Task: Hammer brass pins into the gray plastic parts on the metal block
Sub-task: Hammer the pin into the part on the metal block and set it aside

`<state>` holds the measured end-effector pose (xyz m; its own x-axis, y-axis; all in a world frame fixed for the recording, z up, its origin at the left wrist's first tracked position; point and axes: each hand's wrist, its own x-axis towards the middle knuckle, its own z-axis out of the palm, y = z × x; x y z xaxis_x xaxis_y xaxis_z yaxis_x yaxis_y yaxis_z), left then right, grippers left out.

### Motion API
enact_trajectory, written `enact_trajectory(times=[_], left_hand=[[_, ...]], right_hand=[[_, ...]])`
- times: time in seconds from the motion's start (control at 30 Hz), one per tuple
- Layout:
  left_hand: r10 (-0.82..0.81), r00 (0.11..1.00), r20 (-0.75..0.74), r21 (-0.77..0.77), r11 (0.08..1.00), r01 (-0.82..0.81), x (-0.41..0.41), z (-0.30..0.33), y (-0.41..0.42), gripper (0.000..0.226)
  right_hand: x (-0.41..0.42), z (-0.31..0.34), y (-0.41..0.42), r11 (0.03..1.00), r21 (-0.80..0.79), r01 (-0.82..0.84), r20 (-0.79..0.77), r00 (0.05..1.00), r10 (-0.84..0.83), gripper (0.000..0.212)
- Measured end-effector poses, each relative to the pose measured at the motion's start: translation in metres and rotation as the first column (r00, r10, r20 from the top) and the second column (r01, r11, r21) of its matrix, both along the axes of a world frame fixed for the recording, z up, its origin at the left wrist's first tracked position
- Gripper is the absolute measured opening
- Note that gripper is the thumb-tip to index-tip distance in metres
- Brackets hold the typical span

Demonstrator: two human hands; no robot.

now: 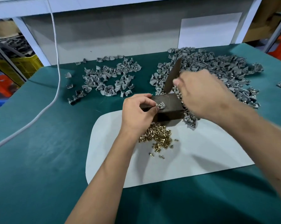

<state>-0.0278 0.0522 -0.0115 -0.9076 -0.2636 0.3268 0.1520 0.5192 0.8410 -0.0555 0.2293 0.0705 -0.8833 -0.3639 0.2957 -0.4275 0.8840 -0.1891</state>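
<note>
Table: a green-covered bench (39, 143) fills most of the frame, running from the bottom edge up to a white frame along the top.
White sheet: a pale rounded sheet (201, 151) lies on the green cover in the lower middle of the frame, under both forearms.
Right pile: a broad heap of gray plastic parts (217, 67) spreads across the upper right, partly behind the right hand.
Left pile: a thinner scatter of gray parts (107, 78) sits in the upper middle, well apart from the hands.
Cord: a white cord (55, 62) drops from the top left and curves off the left edge.
Metal block: a dark metal block (167, 107) stands at the far edge of the sheet, mid-frame, between the two hands.
Right hand: the right hand (206, 97), blurred, is curled round a flat dark striking tool (173, 76) that is raised, tilted, above and behind the block.
Left hand: the left hand (136, 113) rests against the block's left side, thumb and fingertips pinching a gray part (160, 105) seated on the block's top.
Brass pins: a loose heap of brass pins (159, 135) lies on the sheet just below the block, beside the left wrist.
</note>
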Motion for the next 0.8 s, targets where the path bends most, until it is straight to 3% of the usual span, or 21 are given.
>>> enact_trajectory(times=[0.07,0.17,0.23,0.33,0.43,0.5,0.6,0.8], left_hand=[[0.011,1.0,-0.011,0.007,1.0,-0.011,-0.001,-0.001,0.0,0.016],[0.01,1.0,-0.004,0.02,1.0,-0.01,0.0,-0.001,0.002,0.013],[-0.002,1.0,0.002,0.022,1.0,0.002,0.0,-0.001,0.001,0.012],[-0.002,1.0,0.003,0.007,1.0,0.002,-0.001,-0.001,-0.001,0.012],[-0.001,1.0,0.01,0.022,1.0,0.0,0.0,0.0,0.001,0.014],[-0.007,1.0,0.022,0.033,0.999,0.007,0.002,0.001,0.001,0.018],[-0.015,0.999,0.038,0.037,0.999,0.014,0.001,0.002,0.0,0.023],[-0.065,0.994,0.092,0.292,0.956,0.035,0.005,0.006,-0.001,0.022]], right_hand=[[0.007,-0.007,-0.009,0.999,-0.039,-0.03,0.014,0.999,0.031,0.027],[0.005,-0.008,-0.011,0.988,0.138,-0.063,0.161,0.986,0.04,0.028],[-0.001,0.001,-0.006,0.988,0.144,-0.047,0.093,0.995,0.034,0.029],[0.0,-0.004,-0.005,0.997,-0.05,-0.057,-0.05,0.997,0.054,0.027],[0.002,-0.014,-0.01,0.992,0.102,-0.07,0.139,0.989,0.055,0.028],[-0.001,-0.01,-0.006,0.99,0.13,-0.058,0.174,0.984,0.035,0.029],[-0.002,-0.009,0.001,0.997,0.065,-0.035,0.13,0.991,0.027,0.032],[-0.002,-0.012,0.008,0.993,-0.116,0.016,0.129,0.992,-0.001,0.04]])
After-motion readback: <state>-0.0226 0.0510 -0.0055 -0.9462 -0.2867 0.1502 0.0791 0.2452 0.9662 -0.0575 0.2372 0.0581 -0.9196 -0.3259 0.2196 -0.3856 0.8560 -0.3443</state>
